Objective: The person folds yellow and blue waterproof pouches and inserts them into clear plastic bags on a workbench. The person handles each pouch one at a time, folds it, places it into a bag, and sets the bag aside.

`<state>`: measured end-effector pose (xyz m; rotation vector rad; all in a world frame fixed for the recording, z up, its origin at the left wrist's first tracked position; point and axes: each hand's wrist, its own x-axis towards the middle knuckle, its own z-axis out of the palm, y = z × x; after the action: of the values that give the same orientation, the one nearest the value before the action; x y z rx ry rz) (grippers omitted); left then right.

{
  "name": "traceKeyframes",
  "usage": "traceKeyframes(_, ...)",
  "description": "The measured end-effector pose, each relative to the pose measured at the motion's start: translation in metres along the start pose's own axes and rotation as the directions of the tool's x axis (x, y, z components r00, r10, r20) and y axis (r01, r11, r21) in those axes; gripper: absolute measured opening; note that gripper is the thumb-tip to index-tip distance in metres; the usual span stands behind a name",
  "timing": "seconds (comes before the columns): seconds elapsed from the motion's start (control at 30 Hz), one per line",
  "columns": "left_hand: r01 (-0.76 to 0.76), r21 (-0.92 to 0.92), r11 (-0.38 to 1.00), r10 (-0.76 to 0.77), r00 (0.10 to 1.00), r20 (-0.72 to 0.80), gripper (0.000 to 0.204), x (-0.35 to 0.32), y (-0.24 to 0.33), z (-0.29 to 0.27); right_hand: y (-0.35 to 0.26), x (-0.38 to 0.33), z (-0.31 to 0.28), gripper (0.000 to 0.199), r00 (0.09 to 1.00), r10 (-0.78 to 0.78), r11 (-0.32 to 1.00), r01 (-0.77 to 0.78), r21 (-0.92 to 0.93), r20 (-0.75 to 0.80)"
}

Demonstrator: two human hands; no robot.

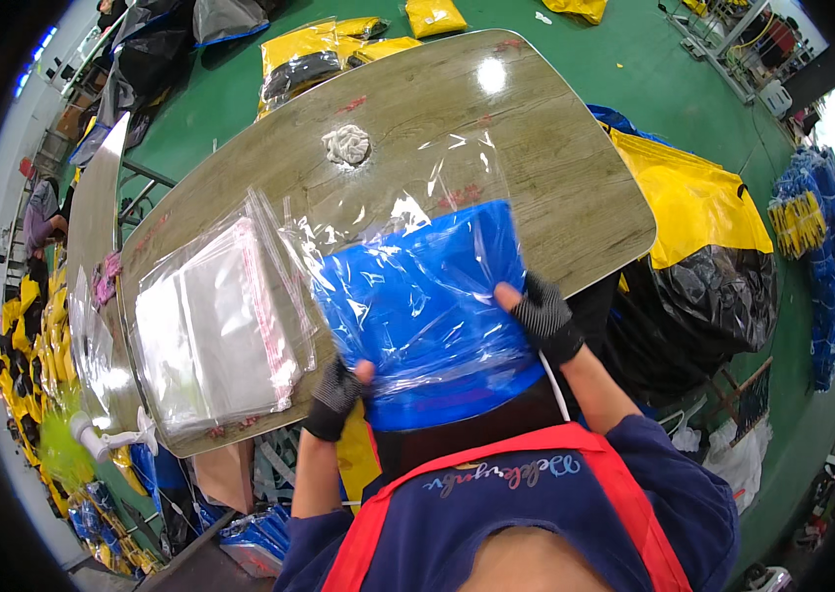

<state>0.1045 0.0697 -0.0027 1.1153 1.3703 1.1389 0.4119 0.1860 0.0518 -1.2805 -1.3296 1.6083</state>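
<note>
I hold a folded blue item [417, 306] inside a clear plastic bag [407, 212] over the near edge of a wood-grain table [536, 168]. My left hand [335, 397], in a dark fingerless glove, grips the bag's lower left corner with the thumb on top. On the lower right side my right hand [544, 318], gloved the same way, pinches the bag's edge. The bag's open upper part lies loose on the table.
A stack of empty clear bags [215, 331] lies on the table to my left. A crumpled white wad [347, 144] sits mid-table. Yellow and black bagged goods [698, 202] pile on the green floor at right and beyond the table. A white spray bottle [107, 436] lies at the table's left corner.
</note>
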Motion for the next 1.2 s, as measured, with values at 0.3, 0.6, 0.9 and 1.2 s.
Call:
traceKeyframes(0.3,0.201,-0.314,0.928,-0.158,0.975,0.157,0.075,0.015,0.017,0.000,-0.001,0.013,-0.007,0.059,0.994,0.111,0.993,-0.110,-0.037,0.024)
traceKeyframes(0.6,0.463,-0.449,0.764,-0.421,0.885,0.197,0.071,0.024,0.027,0.024,0.012,-0.015,-0.007,0.072,0.958,0.199,0.963,-0.230,0.138,0.206)
traceKeyframes(0.9,0.348,0.116,0.930,-0.359,0.929,0.092,0.062,-0.096,-0.002,0.034,0.042,-0.110,-0.033,0.087,0.910,0.245,0.966,-0.258,-0.005,0.334)
traceKeyframes(1.2,0.081,0.004,0.997,-0.078,0.943,0.324,0.054,-0.044,0.010,-0.018,0.028,-0.060,-0.065,0.072,0.913,0.051,0.995,-0.009,-0.104,0.404)
